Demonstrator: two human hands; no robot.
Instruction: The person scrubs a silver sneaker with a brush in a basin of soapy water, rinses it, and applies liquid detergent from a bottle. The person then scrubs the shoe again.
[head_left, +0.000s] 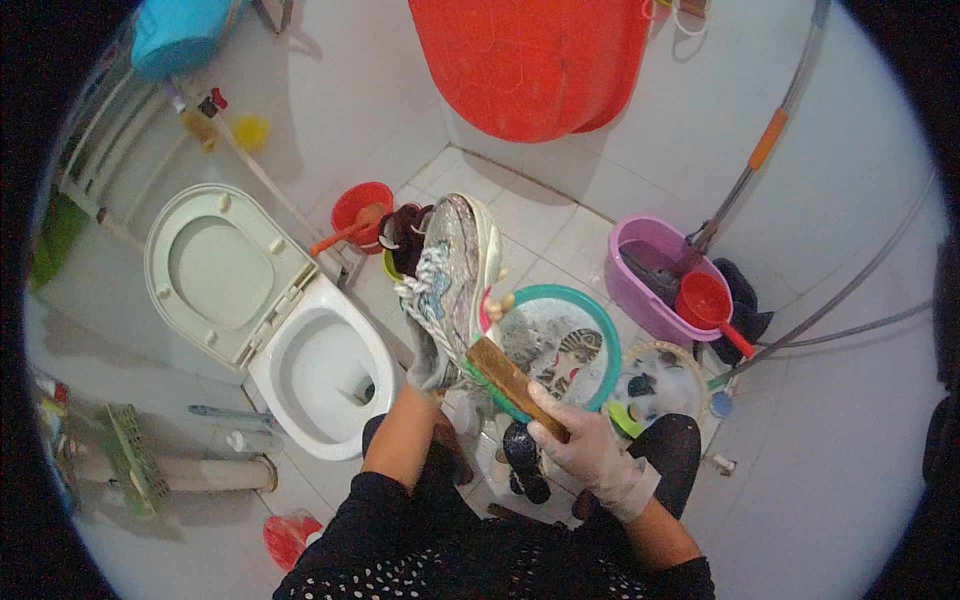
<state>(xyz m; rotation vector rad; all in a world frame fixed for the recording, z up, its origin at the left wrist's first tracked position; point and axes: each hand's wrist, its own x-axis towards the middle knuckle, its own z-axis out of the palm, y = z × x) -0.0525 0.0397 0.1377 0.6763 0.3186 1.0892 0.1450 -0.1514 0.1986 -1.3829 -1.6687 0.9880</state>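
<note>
My left hand (433, 360), largely hidden behind a wet sneaker (450, 262), holds it up above the floor, toe pointing away from me; fingertips show at the shoe's right edge. In a clear glove, my right hand (589, 450) grips a wooden-backed brush (517, 386), whose far end is against the heel end of the shoe. Its underside is hidden. Behind and to the right of the shoe stands a teal basin (615, 330) of foamy water, in which another shoe (577, 356) lies sole up.
Left stands a toilet (330, 375) with its lid raised. A pink tub (619, 277) holding a mop and red dipper (703, 301) stands at right, near a second basin (705, 375) of soapy water. Beyond are a red bowl (364, 199) and dark shoes (409, 236). A black sandal (525, 457) lies between my legs.
</note>
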